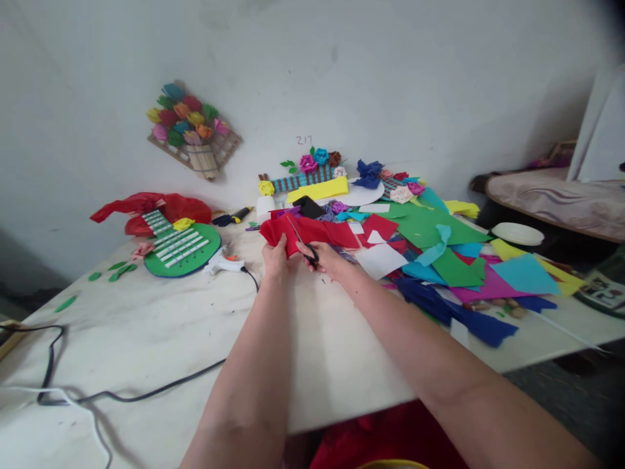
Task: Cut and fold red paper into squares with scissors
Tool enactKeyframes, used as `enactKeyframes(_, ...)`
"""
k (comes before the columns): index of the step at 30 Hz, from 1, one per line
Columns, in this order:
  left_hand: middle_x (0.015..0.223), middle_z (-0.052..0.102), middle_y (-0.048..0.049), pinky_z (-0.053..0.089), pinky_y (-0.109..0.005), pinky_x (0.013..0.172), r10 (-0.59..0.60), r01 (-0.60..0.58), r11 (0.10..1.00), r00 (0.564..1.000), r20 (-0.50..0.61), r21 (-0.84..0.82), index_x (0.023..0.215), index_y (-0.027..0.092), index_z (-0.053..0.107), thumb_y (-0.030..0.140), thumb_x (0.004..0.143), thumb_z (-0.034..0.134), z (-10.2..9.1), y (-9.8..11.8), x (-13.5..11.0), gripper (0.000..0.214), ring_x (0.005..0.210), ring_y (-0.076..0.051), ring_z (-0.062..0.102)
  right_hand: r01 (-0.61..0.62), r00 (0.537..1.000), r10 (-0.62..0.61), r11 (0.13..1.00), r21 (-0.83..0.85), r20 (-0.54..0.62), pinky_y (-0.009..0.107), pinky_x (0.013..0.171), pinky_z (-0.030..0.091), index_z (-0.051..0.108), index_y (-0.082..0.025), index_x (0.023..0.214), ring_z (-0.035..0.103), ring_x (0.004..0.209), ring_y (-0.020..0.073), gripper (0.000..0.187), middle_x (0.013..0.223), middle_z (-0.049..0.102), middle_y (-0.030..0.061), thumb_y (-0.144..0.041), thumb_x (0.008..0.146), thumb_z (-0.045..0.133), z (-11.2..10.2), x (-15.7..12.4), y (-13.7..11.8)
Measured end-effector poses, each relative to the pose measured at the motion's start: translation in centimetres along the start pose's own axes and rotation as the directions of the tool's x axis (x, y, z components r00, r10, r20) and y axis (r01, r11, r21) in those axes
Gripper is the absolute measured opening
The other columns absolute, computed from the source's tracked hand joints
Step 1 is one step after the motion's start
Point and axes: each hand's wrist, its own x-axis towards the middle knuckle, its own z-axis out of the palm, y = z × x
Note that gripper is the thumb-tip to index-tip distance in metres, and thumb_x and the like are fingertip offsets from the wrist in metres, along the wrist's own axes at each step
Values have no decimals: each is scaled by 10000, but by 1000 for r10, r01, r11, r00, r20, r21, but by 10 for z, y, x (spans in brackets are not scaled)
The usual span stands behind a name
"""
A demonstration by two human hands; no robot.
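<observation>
My left hand [275,255] pinches the near edge of a red sheet of paper [312,232] that lies across the middle of the white table [146,326]. My right hand [326,258] grips black-handled scissors [301,243], whose blades point up and left over the red sheet. Both hands sit close together at the sheet's front edge.
A heap of coloured paper sheets [439,254] covers the table's right side. A white glue gun [223,264] with a black cord [122,391] lies left of my hands, beside a green round craft piece [181,250]. Paper flower crafts [312,170] stand along the wall; another [193,129] hangs on it.
</observation>
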Motion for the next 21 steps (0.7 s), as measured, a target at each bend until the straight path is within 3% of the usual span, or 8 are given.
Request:
enactKeyframes(11,592,588,-22,424,-248,547,-19,19,1000,999,-27,-3,673,122,564,268,570,677,2,2,-2,211,525,-117,527,-23,1000,23,1000,9,-9,144,348,291,470,-164,659,401,369,31,369,509,465,-52,-460,662,691,-1,2,1)
enactKeyframes(21,603,605,-33,439,-263,547,-15,15,1000,1000,-8,-6,681,121,567,297,564,676,0,-3,3,237,532,-135,550,17,997,-20,999,-49,-70,151,337,271,499,-156,652,367,351,29,290,479,450,-64,-363,664,703,1,7,5)
